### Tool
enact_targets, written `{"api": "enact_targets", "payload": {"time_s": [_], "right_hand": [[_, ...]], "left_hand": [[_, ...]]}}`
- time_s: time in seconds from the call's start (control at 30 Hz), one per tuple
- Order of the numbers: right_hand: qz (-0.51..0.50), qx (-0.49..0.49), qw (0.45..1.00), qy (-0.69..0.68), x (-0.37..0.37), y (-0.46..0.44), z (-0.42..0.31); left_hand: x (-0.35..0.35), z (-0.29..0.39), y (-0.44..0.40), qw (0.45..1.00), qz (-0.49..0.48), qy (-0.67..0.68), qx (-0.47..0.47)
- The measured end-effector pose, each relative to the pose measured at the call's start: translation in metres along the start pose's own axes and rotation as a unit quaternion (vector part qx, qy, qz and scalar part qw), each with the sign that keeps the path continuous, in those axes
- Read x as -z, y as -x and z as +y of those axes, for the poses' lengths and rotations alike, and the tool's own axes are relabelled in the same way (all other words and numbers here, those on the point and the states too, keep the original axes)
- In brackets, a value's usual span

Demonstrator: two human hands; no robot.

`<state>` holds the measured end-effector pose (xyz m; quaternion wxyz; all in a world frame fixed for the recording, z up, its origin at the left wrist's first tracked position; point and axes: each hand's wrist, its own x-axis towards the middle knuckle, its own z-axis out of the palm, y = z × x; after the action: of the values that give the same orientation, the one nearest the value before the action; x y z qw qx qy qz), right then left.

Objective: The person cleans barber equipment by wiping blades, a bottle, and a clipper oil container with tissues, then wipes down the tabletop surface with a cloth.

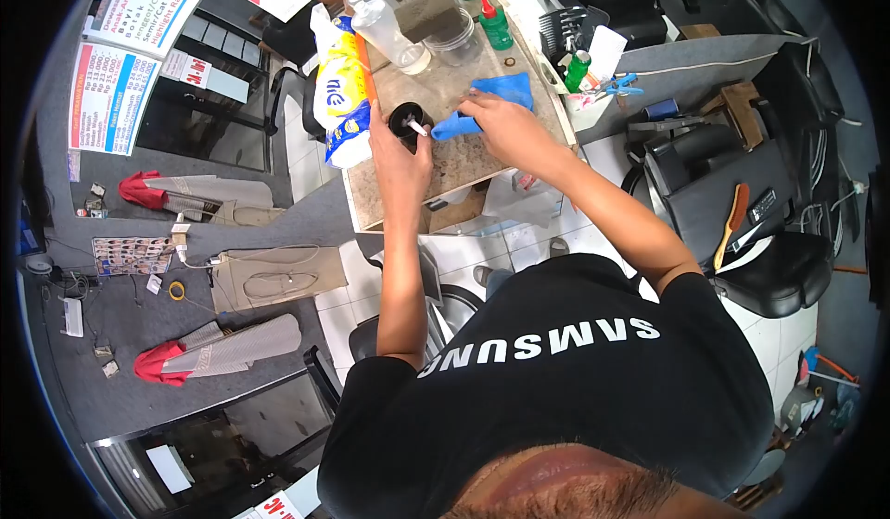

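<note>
Round black container (402, 114); blue cloth (509, 91), rumpled, just beside.

Clad in a black T-shirt (593, 408) at five o'clock, with short sleeves (371, 403) at seven and four, and upside-down white SAMSUNG lettering (527, 346) across the chest.

Table (454, 171): here it is, dead ahead of the person.
Cup (405, 113): near side, left hand (401, 162) against it, stick (416, 127) inside.
Cloth (508, 91): just right of that, under the right hand (505, 130)!
Pack (341, 93): along the left edge.
Squeeze bottle (387, 35): behind the cup, tub (454, 44) to its right.
Brush (735, 218): far right, remote (763, 205) beside it.
</note>
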<state>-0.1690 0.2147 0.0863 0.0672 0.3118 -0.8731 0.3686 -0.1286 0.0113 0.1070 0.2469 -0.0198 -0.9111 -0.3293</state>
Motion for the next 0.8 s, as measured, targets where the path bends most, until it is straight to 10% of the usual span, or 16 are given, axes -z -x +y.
{"api": "enact_targets", "payload": {"time_s": [0.43, 0.57, 0.67, 0.8], "right_hand": [[0.001, 0.106, 0.994, 0.035, 0.011, 0.011, 0.005], [-0.005, 0.091, 0.995, 0.026, 0.01, 0.011, 0.006], [0.013, 0.083, 0.996, 0.03, 0.007, 0.012, 0.004], [0.018, 0.065, 0.998, 0.001, 0.01, 0.012, 0.003]], "left_hand": [[0.039, 0.002, 0.003, 0.966, 0.186, -0.13, -0.127], [0.058, -0.033, -0.049, 0.956, 0.255, -0.147, -0.003], [0.06, -0.111, -0.094, 0.98, 0.099, -0.172, -0.024], [0.086, -0.105, -0.129, 0.991, 0.121, 0.059, 0.017]]}}
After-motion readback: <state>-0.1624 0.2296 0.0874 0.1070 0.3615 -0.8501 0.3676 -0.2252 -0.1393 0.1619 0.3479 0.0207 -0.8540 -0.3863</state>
